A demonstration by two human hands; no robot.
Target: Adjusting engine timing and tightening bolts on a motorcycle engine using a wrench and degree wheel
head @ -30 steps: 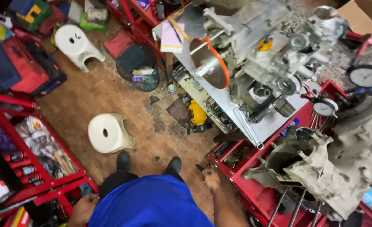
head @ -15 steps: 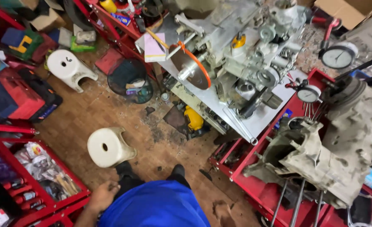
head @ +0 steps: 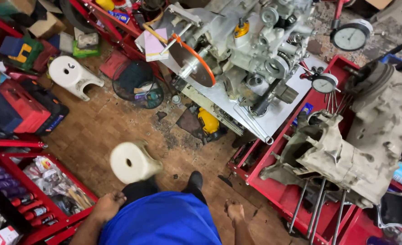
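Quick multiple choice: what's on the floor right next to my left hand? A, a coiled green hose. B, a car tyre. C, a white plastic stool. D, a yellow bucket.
C: a white plastic stool stands on the wooden floor just above the empty left hand, close to it but apart.

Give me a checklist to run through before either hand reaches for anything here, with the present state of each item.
1. Left hand empty: ok, it hangs loosely curled by the hip and holds nothing.
2. Right hand empty: ok, closed loosely, nothing in it.
3. Floor by the feet: not ok, a white stool stands right by the left foot.
4. Engine casing seated on the red cart: cannot tell, its underside is hidden.
5. Engine on the metal bench: ok, it rests on the benchtop.
6. Dial gauge clear of the bench edge: cannot tell from this angle.
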